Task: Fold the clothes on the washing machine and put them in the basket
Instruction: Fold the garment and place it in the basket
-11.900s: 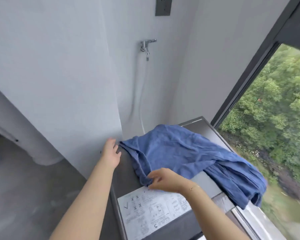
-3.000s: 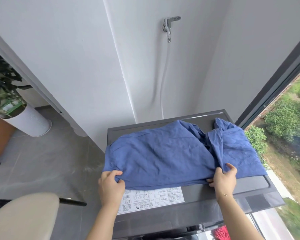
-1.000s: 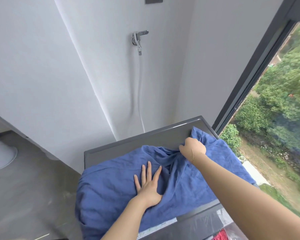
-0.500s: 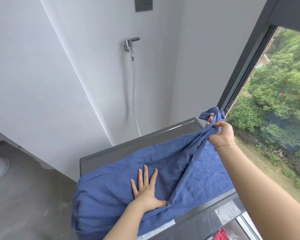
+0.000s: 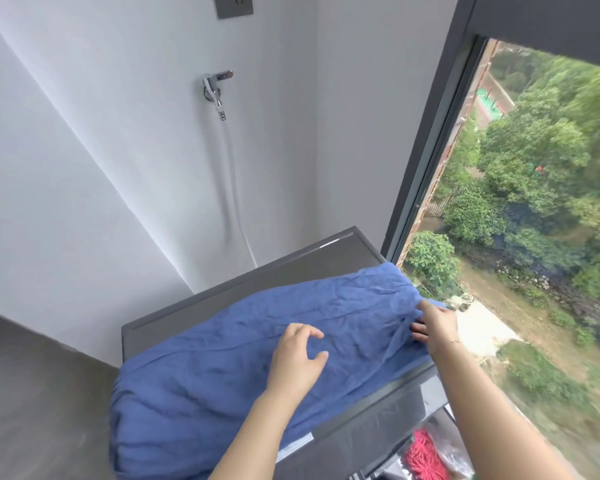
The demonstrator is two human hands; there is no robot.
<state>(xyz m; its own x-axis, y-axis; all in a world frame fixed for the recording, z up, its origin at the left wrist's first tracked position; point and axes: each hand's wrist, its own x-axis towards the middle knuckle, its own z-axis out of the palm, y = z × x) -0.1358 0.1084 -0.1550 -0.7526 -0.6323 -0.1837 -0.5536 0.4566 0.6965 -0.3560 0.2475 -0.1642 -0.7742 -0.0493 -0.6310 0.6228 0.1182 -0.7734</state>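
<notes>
Blue garment (image 5: pixel 326 327): spread on the washing machine (image 5: pixel 222 303), folding unfinished, basket unseen. My left hand (image 5: pixel 297 362) hovers loosely curled, empty; my right hand (image 5: pixel 435 323) presses its edge.

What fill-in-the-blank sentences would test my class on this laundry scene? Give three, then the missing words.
1. The cloth spread on the washing machine is ____ in colour.
2. The tap is fixed to the ____ above the machine.
3. The right hand rests on the end of the cloth nearest the ____.

Missing words: blue; wall; window
</notes>
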